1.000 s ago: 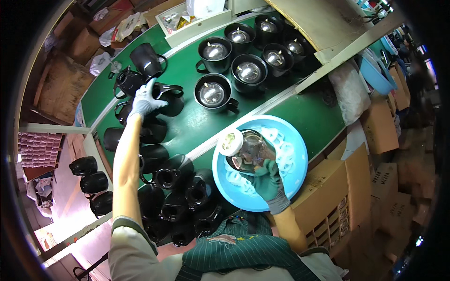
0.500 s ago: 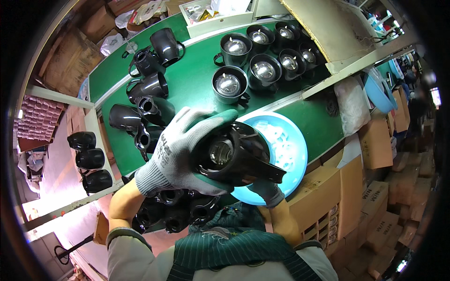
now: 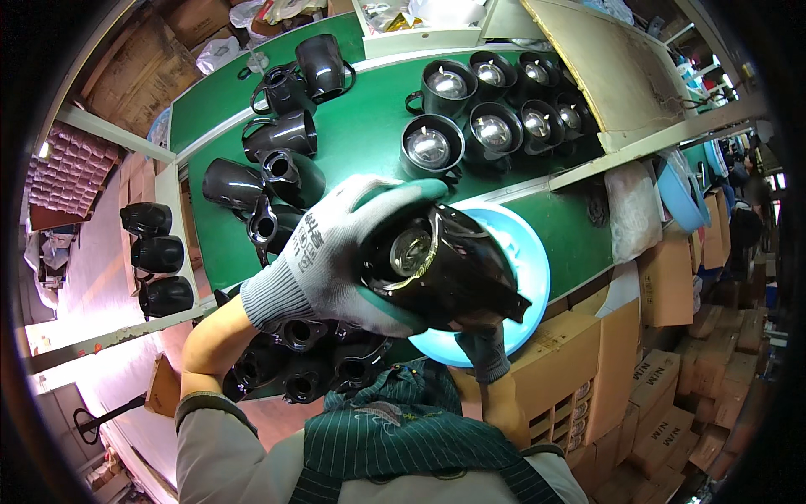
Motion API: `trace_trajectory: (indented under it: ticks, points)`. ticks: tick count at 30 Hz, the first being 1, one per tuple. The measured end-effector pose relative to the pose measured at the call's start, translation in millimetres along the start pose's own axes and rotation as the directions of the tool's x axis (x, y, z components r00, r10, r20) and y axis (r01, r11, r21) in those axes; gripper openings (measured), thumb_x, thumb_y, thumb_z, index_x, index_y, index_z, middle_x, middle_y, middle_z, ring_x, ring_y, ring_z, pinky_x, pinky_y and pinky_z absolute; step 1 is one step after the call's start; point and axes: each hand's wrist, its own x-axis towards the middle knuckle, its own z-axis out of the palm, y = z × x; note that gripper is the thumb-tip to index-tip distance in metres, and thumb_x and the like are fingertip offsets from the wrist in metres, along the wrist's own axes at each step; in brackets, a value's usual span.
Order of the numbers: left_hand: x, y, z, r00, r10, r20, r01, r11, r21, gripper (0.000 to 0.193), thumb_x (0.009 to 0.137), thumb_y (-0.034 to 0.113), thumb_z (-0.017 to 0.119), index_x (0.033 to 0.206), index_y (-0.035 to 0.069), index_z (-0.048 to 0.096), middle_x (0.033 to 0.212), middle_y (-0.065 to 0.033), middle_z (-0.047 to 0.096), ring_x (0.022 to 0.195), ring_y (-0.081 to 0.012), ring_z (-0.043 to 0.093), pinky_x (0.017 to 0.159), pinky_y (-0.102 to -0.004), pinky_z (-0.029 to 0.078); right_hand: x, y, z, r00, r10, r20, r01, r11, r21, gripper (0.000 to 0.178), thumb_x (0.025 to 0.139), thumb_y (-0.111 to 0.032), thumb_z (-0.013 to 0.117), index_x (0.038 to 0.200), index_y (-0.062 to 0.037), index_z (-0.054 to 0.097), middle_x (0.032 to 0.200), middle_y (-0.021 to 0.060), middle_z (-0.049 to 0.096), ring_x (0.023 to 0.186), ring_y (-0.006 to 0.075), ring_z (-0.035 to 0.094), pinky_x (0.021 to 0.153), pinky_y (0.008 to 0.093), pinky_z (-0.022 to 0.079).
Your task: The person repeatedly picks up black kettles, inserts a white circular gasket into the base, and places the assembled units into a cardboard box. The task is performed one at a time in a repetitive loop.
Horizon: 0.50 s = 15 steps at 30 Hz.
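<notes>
Right hand [image 3: 485, 349] mostly being hidden behind black kettle body [image 3: 445, 273]; only gloved wrist showing at lower centre, grip not being discernible. Kettle's underside being covered by left hand [image 3: 340, 256]. Kettle body being grasped by left hand, grey knit glove with green palm coating, at frame centre over light blue basin [image 3: 525, 260]. Versus half second earlier: kettle being tilted more, round metal part inside opening now being shown. Glossy black plastic shells being crowded at lower left; open kettles with shiny metal bases being lined up on green table [image 3: 369, 134], upper centre.
</notes>
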Motion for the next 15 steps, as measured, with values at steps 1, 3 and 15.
trace_trajectory:
  ticks: [1,3,15]
  points:
    - [-2,-8,2,0.999,0.002,-0.039,-0.004,0.999,-0.034,0.112,0.048,0.046,0.094,0.143,0.002,0.051,0.127,-0.0171,0.059,0.116,-0.0328,0.06,0.102,-0.0426,0.048,4,-20,22,1.0,0.023,-0.016,-0.019,0.98,0.198,0.051,0.097,-0.021,0.066,0.142,-0.0081,0.046,0.132,0.0131,0.058,0.12,0.0272,0.061,0.091,0.0405,0.058]
    - [-5,-29,6,0.994,0.017,-0.108,-0.028,0.995,-0.097,0.108,0.052,0.045,0.094,0.14,0.001,0.051,0.124,-0.0175,0.061,0.113,-0.0334,0.061,0.1,-0.0418,0.05,12,-31,32,0.991,-0.133,0.013,0.131,0.986,0.1,0.047,0.102,-0.032,0.056,0.142,-0.0093,0.045,0.136,0.0111,0.056,0.123,0.0269,0.058,0.096,0.0421,0.056]
    - [19,9,-27,0.934,-0.14,-0.328,0.269,0.882,0.388,0.108,0.051,0.054,0.093,0.14,0.005,0.056,0.106,-0.0155,0.066,0.098,-0.0332,0.067,0.089,-0.0412,0.054,113,-35,79,0.938,-0.171,0.301,0.088,0.959,0.268,0.056,0.098,-0.016,0.06,0.15,-0.0077,0.04,0.143,0.013,0.053,0.13,0.0259,0.054,0.106,0.0401,0.05]
